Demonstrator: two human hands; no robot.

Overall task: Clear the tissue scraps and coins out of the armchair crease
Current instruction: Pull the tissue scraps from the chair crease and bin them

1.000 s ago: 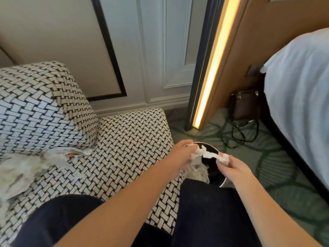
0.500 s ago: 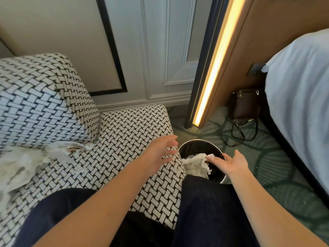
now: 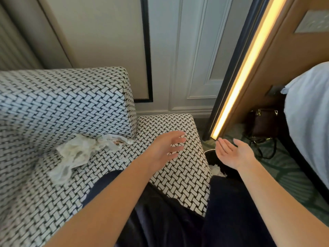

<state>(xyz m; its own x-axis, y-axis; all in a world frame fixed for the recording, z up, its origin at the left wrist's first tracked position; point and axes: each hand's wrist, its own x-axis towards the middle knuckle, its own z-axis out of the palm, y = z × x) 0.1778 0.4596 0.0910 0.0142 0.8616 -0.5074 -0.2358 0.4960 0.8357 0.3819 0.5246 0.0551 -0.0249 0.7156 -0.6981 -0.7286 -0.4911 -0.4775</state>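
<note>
Crumpled white tissue scraps [image 3: 78, 152] lie along the crease of the black-and-white woven armchair [image 3: 178, 168], between seat and backrest. A small brownish bit sits among them near the backrest corner; I cannot tell if it is a coin. My left hand [image 3: 165, 148] hovers over the seat with fingers spread, holding nothing, to the right of the scraps. My right hand [image 3: 233, 154] is open, palm turned inward, above a black waste bin [image 3: 211, 157] beside the chair. White tissue [image 3: 216, 170] shows inside the bin.
A dark handbag [image 3: 263, 123] with a looped strap lies on the green carpet by a lit vertical strip [image 3: 238, 82]. A white-covered bed [image 3: 309, 118] stands at the right. My dark-trousered knees fill the bottom of the view.
Both hands held a tissue strip over the bin, then let it go into the bin. Both hands are now empty, and the left has moved over the seat toward the scraps.
</note>
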